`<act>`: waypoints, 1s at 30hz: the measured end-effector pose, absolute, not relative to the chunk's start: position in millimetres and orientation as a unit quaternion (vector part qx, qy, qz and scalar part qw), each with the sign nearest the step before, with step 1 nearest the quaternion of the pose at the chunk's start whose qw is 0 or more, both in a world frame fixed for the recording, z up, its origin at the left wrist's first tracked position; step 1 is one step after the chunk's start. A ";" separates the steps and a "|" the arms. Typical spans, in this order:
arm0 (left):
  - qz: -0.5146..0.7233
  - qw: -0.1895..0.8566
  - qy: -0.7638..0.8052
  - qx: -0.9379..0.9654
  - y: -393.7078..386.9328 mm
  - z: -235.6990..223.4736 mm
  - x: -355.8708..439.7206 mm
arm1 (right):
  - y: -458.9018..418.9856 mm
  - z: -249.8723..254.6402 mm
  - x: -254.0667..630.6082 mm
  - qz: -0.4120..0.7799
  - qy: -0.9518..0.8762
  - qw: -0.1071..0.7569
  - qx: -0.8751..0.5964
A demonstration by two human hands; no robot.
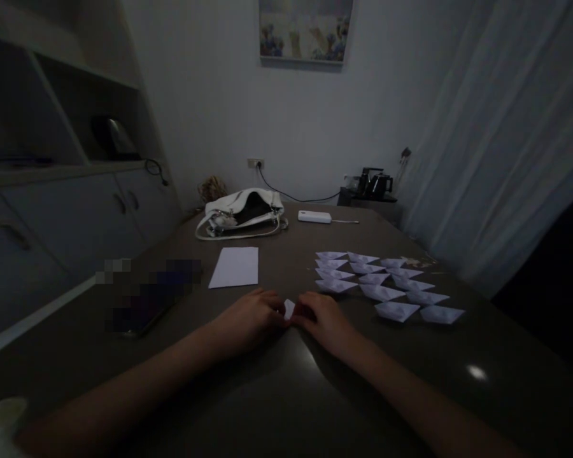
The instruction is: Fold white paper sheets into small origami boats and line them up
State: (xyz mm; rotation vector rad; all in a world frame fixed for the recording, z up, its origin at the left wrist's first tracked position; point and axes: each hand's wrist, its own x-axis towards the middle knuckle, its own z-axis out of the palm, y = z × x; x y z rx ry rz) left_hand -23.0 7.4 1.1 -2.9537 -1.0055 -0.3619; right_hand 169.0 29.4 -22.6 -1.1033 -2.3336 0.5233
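Note:
My left hand (pixel 251 315) and my right hand (pixel 325 320) rest close together on the dark table (pixel 286 394). Both are closed on a small piece of white folded paper (pixel 289 308), of which only a corner shows between the fingers. A flat white sheet of paper (pixel 235 267) lies just beyond my left hand. To the right of my right hand, several folded white paper boats (pixel 382 283) are laid out in rows.
A white handbag (pixel 241 213) and a white power bank (pixel 314 217) with a cable sit at the table's far end. A dark phone (pixel 146 308) lies at the left. Cabinets stand along the left wall, a curtain hangs at the right, a kettle (pixel 375 184) sits behind.

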 end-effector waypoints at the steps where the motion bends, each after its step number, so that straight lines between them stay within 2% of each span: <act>1: -0.119 0.002 -0.318 -0.940 6.5 2.1 -23.1 | 30.2 -22.6 168.3 0.197 -0.858 0.248 -0.405; 10: -0.068 0.012 -0.342 -0.937 -3.6 13.0 -27.5 | 30.5 -12.2 169.1 0.237 -0.830 0.211 -0.459; 20: -0.083 -0.079 -0.405 -0.907 -4.7 9.9 -35.3 | 41.7 -10.2 193.6 0.294 -0.799 0.160 -0.499; 30: -0.088 -0.158 -0.421 -0.889 8.1 6.5 -49.8 | 48.7 -13.6 203.6 0.340 -0.792 0.170 -0.477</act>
